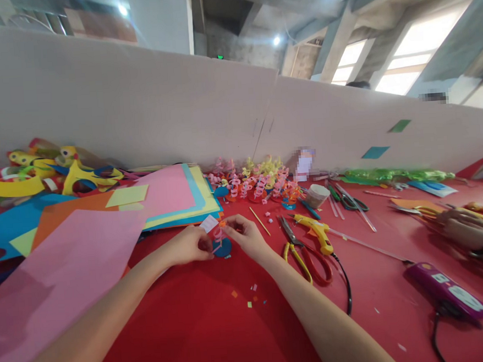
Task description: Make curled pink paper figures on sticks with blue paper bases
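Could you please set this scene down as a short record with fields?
Left hand: fingertips beside the flat, round, blue disc; exact grip unclear
Right hand: fingertips at the orange top of the pink curled-paper spiral
Spiral position: upright over the disc
Left side: stacked pink, blue and yellow paper sheets
Beyond the hands: clustered pink and yellow curled-paper pieces
Tools at right: yellow glue gun, metal scissors with red and yellow handles
Far right: another person's hand, blurred

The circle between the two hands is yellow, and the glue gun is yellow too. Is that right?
Not quite: the head view shows that the circle between the left hand and right hand is blue, not yellow. The glue gun is yellow, as you said.
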Tool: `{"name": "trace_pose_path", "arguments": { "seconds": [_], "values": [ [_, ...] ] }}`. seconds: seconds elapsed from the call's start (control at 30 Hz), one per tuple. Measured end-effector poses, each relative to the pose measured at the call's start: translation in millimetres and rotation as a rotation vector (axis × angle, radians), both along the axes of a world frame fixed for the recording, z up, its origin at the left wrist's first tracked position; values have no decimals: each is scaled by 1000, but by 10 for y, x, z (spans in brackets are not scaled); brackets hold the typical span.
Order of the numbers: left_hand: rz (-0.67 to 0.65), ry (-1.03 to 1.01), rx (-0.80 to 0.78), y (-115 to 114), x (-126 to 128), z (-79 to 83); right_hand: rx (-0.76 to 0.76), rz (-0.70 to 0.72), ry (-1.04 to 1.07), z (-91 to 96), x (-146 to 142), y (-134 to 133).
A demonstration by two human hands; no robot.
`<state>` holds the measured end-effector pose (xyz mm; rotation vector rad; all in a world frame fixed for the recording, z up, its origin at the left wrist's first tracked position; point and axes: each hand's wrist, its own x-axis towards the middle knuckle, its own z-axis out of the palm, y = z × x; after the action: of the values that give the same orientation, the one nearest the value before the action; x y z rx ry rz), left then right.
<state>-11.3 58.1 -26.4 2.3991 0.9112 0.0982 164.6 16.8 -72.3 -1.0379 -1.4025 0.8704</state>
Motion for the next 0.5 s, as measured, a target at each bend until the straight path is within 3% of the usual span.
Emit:
{"name": "trace_pose_path", "arguments": {
  "seconds": [0.27,0.5],
  "values": [
    [79,-119,60,51,-9,-70,-11,16,18,13,2,-10],
    [150,-157,249,114,21,-229,3,16,20,9,0,-14]
  ]
}}
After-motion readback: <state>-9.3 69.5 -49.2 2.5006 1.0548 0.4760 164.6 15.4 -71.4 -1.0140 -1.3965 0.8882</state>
